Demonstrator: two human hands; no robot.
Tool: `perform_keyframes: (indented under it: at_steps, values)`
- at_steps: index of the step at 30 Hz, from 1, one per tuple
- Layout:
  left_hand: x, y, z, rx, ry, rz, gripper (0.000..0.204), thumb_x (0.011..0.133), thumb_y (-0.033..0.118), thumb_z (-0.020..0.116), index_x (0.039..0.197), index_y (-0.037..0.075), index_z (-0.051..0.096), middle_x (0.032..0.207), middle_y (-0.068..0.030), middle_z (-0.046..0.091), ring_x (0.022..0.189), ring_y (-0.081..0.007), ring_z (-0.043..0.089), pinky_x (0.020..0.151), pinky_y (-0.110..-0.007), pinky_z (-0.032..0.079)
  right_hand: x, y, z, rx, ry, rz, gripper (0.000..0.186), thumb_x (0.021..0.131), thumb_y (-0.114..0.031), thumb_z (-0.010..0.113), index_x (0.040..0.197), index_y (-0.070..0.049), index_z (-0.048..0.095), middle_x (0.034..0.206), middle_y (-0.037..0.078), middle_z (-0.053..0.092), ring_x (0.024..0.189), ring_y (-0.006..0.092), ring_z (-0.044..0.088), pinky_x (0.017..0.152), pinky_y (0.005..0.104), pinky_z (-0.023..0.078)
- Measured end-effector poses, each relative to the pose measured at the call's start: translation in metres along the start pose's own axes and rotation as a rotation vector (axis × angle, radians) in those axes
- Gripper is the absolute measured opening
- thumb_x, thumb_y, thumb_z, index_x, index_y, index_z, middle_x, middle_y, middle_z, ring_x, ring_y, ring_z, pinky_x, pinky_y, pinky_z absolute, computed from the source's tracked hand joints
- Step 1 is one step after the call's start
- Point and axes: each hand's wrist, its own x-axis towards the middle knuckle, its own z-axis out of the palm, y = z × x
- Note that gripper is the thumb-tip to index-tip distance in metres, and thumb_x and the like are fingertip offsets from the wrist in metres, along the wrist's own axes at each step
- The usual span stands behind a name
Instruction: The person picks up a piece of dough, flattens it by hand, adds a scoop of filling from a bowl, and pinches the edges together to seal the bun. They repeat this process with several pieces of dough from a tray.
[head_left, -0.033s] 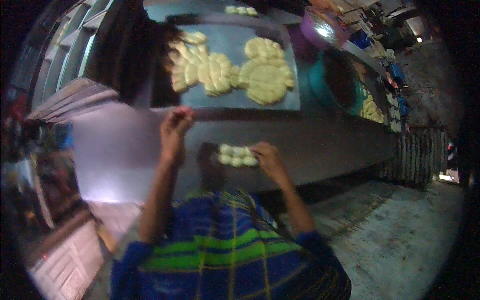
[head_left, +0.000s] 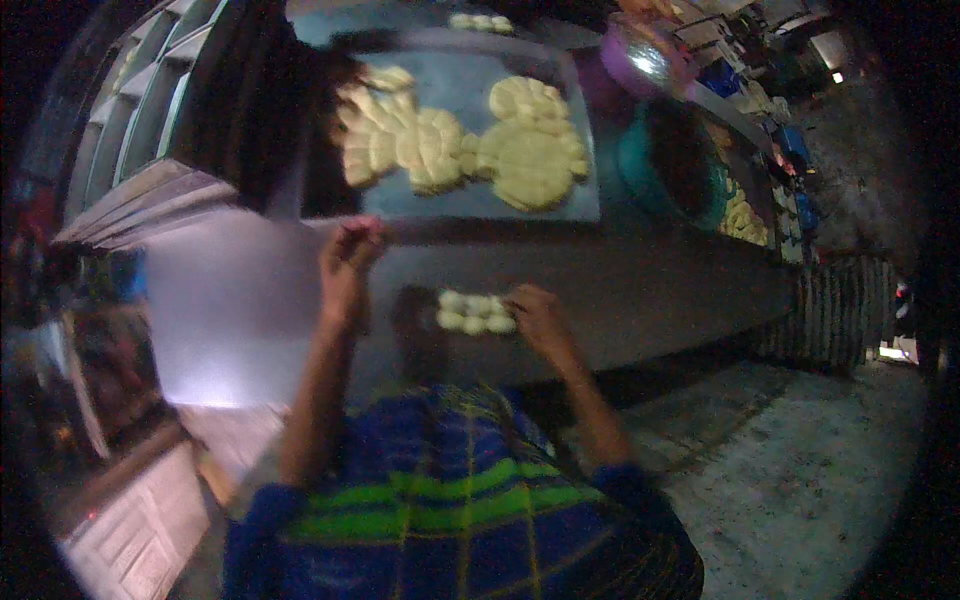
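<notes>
Two bare hands work over a grey table [head_left: 250, 300] in dim, bluish light. Far left: a stack of pale slatted shelving or trays [head_left: 130, 150] stands at the table's end, blurred by the lens. Left hand [head_left: 345, 265]: raised above the table surface, near the front edge of a flat grey tray [head_left: 480, 205]; fingers [head_left: 362, 235] bunched together, tips narrowly pinched. Whether a bit of dough sits between them cannot be told; the spot is too dark and small. Centre: a small cluster of pale dough pieces [head_left: 475, 312] lies on the table, several rounded lumps touching one another in two short rows. Right hand [head_left: 535, 318]: resting just at the right end of that cluster, fingers curled down and touching the nearest lumps, not spread. Beyond the hands, the tray carries larger groups of yellowish dough rounds [head_left: 455, 145], packed side by side into flat clumps, one on the left half and one on the right half. Right of the tray: a teal bowl [head_left: 640, 170] with a dark inside, and past it a purple basin [head_left: 635, 60]. Farther right, more yellow dough pieces [head_left: 740, 215] sit in another container. Lower frame: blue garment with green stripes [head_left: 460, 510]; concrete floor [head_left: 800, 490] to the right.
</notes>
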Motion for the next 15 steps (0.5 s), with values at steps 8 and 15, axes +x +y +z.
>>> perform_keyframes:
  at_steps: [8, 15]
  values:
    - [-0.007, -0.011, -0.016, 0.039, 0.038, 0.018, 0.020, 0.090, -0.001, 0.061, 0.108, 0.005, 0.062, 0.102, -0.0043, 0.062, 0.088, -0.0128, 0.058, 0.076, -0.027, 0.046, 0.082, -0.019, -0.030, -0.176, 0.299, -0.246, 0.014, 0.087, -0.011, 0.065, 0.099, -0.007, 0.071, 0.094, 0.012, 0.066, 0.094, 0.0354, 0.061, 0.085, 0.0435, 0.050]
    - [-0.020, -0.010, -0.020, -0.012, 0.021, -0.018, 0.020, 0.089, 0.001, 0.062, 0.109, 0.005, 0.061, 0.100, -0.0040, 0.063, 0.089, -0.0133, 0.059, 0.077, -0.027, 0.047, 0.260, 0.028, -0.021, -0.409, 0.576, -0.295, 0.020, 0.081, -0.022, 0.073, 0.097, -0.009, 0.071, 0.093, 0.014, 0.062, 0.102, 0.0349, 0.054, 0.090, 0.0489, 0.044]
